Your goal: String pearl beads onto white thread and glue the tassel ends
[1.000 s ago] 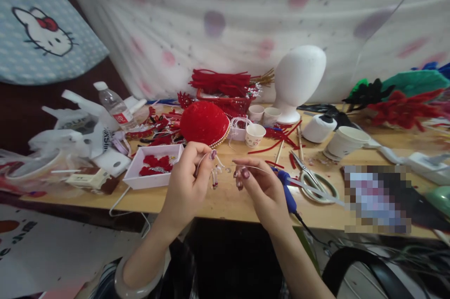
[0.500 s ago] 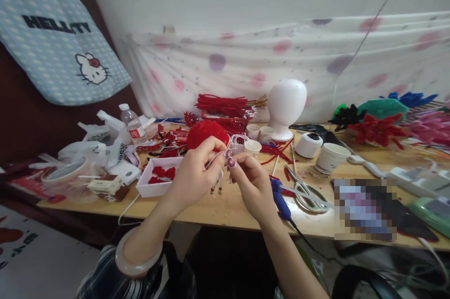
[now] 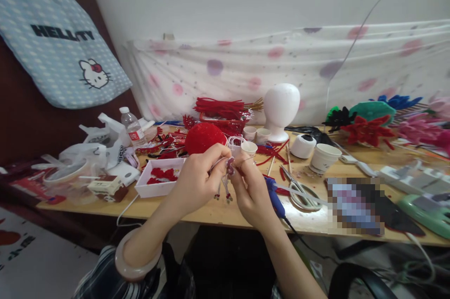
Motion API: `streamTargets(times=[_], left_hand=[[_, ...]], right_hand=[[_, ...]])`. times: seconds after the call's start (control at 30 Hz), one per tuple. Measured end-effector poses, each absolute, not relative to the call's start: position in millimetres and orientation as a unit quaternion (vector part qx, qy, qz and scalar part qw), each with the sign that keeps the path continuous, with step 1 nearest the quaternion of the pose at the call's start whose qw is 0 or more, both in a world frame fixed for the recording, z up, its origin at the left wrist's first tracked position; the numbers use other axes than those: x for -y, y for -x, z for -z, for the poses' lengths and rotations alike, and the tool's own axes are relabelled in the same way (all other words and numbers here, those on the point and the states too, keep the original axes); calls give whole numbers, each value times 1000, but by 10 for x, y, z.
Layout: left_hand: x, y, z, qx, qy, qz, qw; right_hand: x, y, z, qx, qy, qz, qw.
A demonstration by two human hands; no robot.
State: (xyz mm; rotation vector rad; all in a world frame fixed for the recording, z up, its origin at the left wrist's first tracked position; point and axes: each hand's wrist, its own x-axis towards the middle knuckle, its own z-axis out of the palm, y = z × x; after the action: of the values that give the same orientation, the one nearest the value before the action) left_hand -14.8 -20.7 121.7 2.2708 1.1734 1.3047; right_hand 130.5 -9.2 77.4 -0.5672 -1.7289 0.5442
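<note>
With closed fingers, our left hand [image 3: 197, 178] and right hand [image 3: 253, 194] pinch thin, pale beaded strands [image 3: 228, 191], a round red velvety dome [image 3: 204, 138] at eleven o'clock.

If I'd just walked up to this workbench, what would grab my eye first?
Probably the bright red dome in the middle of the table, just beyond the two hands. Behind it and to the right stands a smooth white mannequin head, in front of a spotted cloth. Then the fluffy flowers at the far right, a red one beside a pink one, would likely draw a glance.
</note>
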Motion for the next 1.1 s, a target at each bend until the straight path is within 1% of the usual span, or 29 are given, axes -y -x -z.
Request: streamTargets(times=[0.2,0.3,0.4,0.57,0.67,0.93,1.1], left_hand=[[138,113,-1125,-408,-728,-490,251],[107,109,-1089,-413,-708,-500,281],[154,95,-1072,-421,-702,-505,272],[332,42,-1017,-414,-731,-496,221],[384,20,-960,-405,-736,-499,212],[181,37,-910,-432,-650,-552,294],[177,30,-888,-441,-636,-552,310]], right_hand=[[129,-1383,-700,728,229,-224,607],[134,-1384,-683,726,234,-233,603],[123,-1357,-657,726,251,-223,600],[87,-1309,-616,703,295,-179,622],[86,-1293,-597,698,308,-161,627],[182,-1342,-577,729,292,-189,590],[181,-1370,-555,733,292,-197,581]])
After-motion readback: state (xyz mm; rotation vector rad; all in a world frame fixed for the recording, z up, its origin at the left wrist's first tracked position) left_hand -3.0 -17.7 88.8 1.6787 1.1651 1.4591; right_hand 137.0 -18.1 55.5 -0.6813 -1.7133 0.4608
